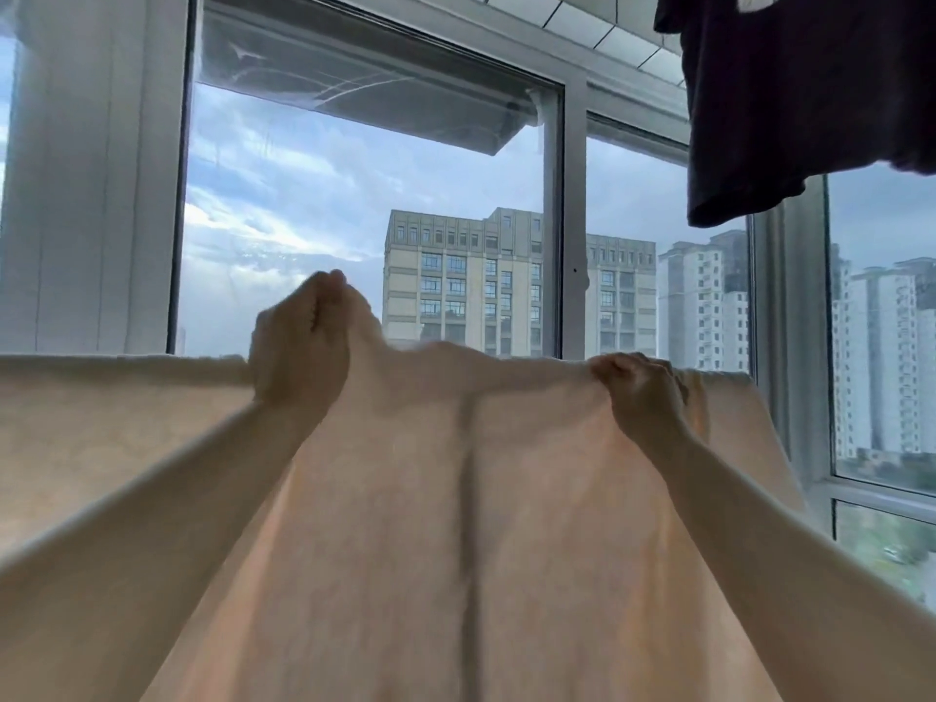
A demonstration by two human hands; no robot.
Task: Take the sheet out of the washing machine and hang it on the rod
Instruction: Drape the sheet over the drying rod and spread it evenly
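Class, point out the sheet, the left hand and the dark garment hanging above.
sheet (456, 524), head view, middle of the cloth.
left hand (299, 347), head view, back of the hand.
dark garment (790, 103), head view, its middle.

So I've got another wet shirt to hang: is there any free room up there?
The free patch is above the sheet, left of the dark garment, in front of the window. Along the sheet's top edge it is crowded: the left hand and right hand both grip it. No rod is visible.

Your two bare arms

Your left hand (299, 347) and right hand (640, 392) wear nothing; no sleeves, rings or watch show on either forearm.
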